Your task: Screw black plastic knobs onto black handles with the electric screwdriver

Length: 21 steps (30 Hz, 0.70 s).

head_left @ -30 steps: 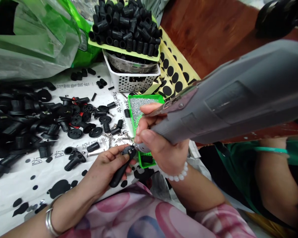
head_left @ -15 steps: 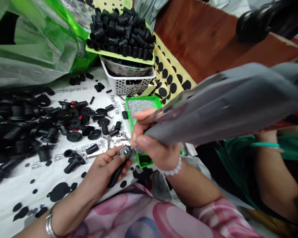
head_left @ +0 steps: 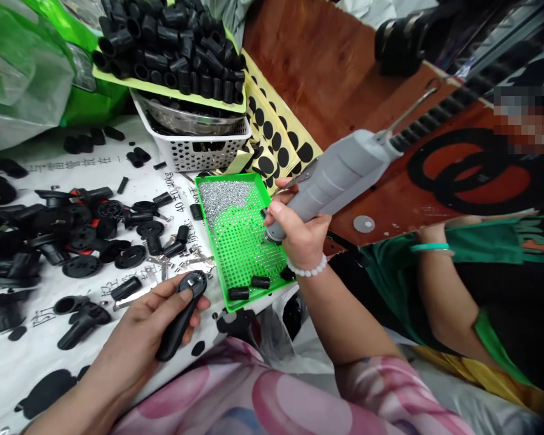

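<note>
Gripping a black handle (head_left: 180, 320) in the left hand (head_left: 142, 320), fingers curled round its shaft, long axis slanting up-right toward a green tray (head_left: 254, 254); right hand (head_left: 297, 235) wrapped round a grey screwdriver (head_left: 335, 178), tip above the tray, just up-right of the handle's round head; bit too small to make out.

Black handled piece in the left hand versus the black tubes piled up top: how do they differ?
The black handled piece in the left hand is long, with a round disc head; the black tubes are short, plain hollow cylinders. The piece is held singly, while the tubes lie heaped on a green board. Both are matte black.
</note>
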Tool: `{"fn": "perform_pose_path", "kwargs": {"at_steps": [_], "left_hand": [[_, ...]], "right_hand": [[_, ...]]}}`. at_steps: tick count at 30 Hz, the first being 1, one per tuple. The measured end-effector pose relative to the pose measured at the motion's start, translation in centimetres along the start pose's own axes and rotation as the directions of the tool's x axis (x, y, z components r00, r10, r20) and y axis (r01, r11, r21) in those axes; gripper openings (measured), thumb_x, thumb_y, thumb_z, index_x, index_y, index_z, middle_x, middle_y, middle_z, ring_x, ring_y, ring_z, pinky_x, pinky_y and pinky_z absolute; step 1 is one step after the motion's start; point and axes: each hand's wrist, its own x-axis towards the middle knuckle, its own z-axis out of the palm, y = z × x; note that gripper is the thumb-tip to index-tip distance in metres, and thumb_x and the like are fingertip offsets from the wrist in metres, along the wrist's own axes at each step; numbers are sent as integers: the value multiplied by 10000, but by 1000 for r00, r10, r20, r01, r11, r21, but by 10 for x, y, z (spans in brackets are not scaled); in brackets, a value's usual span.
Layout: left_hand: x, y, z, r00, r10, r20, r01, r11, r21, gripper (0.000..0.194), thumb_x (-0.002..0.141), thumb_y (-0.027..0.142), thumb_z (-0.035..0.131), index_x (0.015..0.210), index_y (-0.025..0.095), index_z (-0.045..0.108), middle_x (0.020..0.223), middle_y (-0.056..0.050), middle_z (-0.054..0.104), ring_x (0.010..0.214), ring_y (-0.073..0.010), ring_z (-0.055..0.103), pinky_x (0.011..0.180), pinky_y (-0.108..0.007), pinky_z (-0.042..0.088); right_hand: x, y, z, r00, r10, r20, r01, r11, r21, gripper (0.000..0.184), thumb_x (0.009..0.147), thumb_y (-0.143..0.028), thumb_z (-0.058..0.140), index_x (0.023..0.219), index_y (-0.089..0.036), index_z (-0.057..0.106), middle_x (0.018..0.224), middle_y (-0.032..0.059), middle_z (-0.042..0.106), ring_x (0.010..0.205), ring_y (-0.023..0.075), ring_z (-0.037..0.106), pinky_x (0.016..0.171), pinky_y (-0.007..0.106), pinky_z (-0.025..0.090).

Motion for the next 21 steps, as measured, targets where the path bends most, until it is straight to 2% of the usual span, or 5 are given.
{"fn": "perform_pose_path", "kwargs": {"at_steps": [5, 10, 15, 21], "left_hand": [[-1, 0, 1, 1000, -6, 4, 6, 1000, -6, 296, 645, 270, 787, 864, 166, 617, 695, -53, 719, 523, -116, 543, 434, -181, 428], [0, -1, -1, 999, 24, 32, -24, 1000, -11, 227, 703, 252, 747, 873, 162, 626, 704, -47, 710, 533, -113, 544, 440, -178, 426], [4, -5, -6, 997, 33, 67, -32, 999, -22, 293, 716, 293, 747, 934, 146, 619, 736, -71, 705, 538, -113, 547, 440, -187, 436], [3, -5, -8, 990, 65, 124, -55, 995, -86, 433, 691, 255, 765, 1067, 131, 590, 808, -107, 711, 587, -136, 579, 474, -216, 473]], "right_hand": [[-5, 3, 1, 1000, 1, 19, -1, 1000, -13, 181, 693, -220, 685, 855, -162, 628, 590, -45, 571, 485, 91, 537, 507, 257, 450], [-5, 4, 3, 1000, -2, 8, 2, 999, -41, 209, 686, -243, 687, 872, -171, 622, 594, -46, 572, 488, 94, 537, 518, 261, 459], [-5, 1, 5, 999, 34, -23, -35, 999, -12, 257, 669, -237, 689, 902, -166, 607, 582, -51, 553, 455, 96, 528, 461, 251, 431], [-4, -9, 2, 1000, -7, 23, 5, 997, 76, 227, 715, -181, 690, 936, -199, 641, 604, -43, 573, 480, 104, 538, 471, 258, 437]]}}
